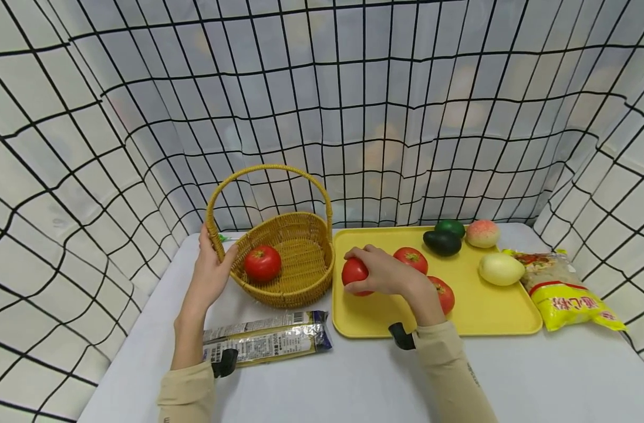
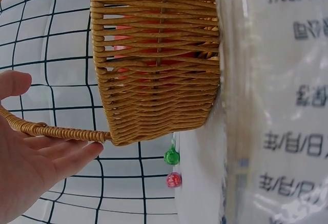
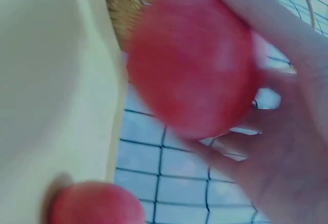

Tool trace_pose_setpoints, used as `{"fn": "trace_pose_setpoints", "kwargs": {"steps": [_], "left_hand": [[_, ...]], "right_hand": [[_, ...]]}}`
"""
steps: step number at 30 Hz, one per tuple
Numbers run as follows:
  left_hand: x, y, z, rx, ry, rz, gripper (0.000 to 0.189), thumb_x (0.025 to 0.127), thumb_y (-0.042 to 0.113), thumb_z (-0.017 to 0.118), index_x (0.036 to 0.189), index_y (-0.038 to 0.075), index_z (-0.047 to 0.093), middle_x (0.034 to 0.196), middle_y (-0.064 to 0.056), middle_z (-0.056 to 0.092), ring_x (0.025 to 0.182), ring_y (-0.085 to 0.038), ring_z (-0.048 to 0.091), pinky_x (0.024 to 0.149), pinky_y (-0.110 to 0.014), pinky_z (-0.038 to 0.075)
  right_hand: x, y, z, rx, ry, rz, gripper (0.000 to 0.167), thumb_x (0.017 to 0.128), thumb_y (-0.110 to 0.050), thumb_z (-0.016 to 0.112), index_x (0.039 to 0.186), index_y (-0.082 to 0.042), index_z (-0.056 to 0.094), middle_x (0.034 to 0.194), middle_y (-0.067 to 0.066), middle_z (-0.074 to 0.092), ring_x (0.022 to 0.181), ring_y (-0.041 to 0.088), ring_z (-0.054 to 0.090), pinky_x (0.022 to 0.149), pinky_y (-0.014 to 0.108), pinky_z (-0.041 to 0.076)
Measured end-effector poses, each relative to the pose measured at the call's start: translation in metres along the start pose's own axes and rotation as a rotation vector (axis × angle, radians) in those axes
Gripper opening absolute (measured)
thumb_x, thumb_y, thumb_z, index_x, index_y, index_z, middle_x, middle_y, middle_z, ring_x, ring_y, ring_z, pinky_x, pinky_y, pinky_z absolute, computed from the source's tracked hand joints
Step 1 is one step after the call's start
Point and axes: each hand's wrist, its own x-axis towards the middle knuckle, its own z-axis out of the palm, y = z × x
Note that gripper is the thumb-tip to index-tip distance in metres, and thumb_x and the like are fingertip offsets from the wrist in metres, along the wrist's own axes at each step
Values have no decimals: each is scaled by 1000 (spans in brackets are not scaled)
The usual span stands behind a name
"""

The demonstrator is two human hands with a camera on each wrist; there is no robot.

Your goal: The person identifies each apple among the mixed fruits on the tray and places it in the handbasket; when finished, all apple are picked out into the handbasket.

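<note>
A yellow wicker basket (image 1: 311,288) with a tall arched handle (image 1: 269,167) stands on the left, with one tomato (image 1: 262,263) inside it. My left hand (image 1: 212,273) is at the left foot of the handle; in the left wrist view its fingers (image 2: 66,157) lie straight against the handle and the thumb stands apart. My right hand (image 1: 387,271) grips another tomato (image 1: 354,272) above the left part of a yellow tray (image 1: 480,320). In the right wrist view the held tomato (image 3: 192,65) is clear of the tray surface. Two more tomatoes, one behind (image 1: 411,258) and one (image 1: 442,295) partly hidden by the right wrist, lie on the tray.
Also on the tray are a dark avocado (image 1: 442,243), a green one (image 1: 451,227), a peach (image 1: 482,234) and a pale yellow fruit (image 1: 501,269). A food bag (image 1: 565,294) lies at right, a flat clear package (image 1: 269,339) before the basket. Black netting (image 1: 364,135) surrounds the table.
</note>
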Motion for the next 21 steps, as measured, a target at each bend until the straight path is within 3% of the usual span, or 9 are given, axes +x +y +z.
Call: {"fn": "trace_pose_setpoints", "kwargs": {"steps": [5, 7, 9, 14, 21], "left_hand": [[1, 0, 2, -4, 3, -2, 90, 109, 41, 44, 162, 14, -23, 166, -36, 13, 149, -55, 29, 112, -71, 35], [2, 0, 3, -6, 5, 2, 90, 109, 41, 44, 162, 14, -23, 167, -35, 13, 149, -55, 29, 112, -71, 34], [2, 0, 2, -3, 8, 4, 90, 108, 42, 44, 163, 14, -22, 167, -34, 14, 149, -54, 29, 112, -71, 35], [0, -2, 0, 0, 11, -14, 90, 109, 42, 44, 162, 13, -22, 169, -31, 11, 151, -54, 26, 115, -71, 32], [1, 0, 3, -11, 2, -16, 91, 109, 41, 44, 162, 14, -24, 169, -31, 7, 155, -51, 19, 119, -70, 27]], "right_hand": [[21, -18, 10, -24, 217, -157, 68, 87, -50, 79, 146, -27, 53, 144, 7, 50, 125, 25, 55, 96, 46, 57], [35, -30, 10, -63, 254, -200, 68, 87, -51, 79, 146, -27, 53, 144, 6, 51, 125, 24, 55, 94, 43, 59], [52, -43, 8, -104, 235, -217, 68, 87, -52, 78, 145, -26, 54, 141, 6, 53, 123, 24, 55, 92, 42, 59], [103, -72, 1, -220, 95, -186, 71, 89, -55, 75, 148, -24, 51, 146, 10, 52, 125, 26, 54, 97, 44, 55], [151, -84, -5, -347, -45, -92, 73, 91, -53, 74, 151, -20, 48, 137, 7, 59, 123, 24, 57, 99, 40, 53]]}}
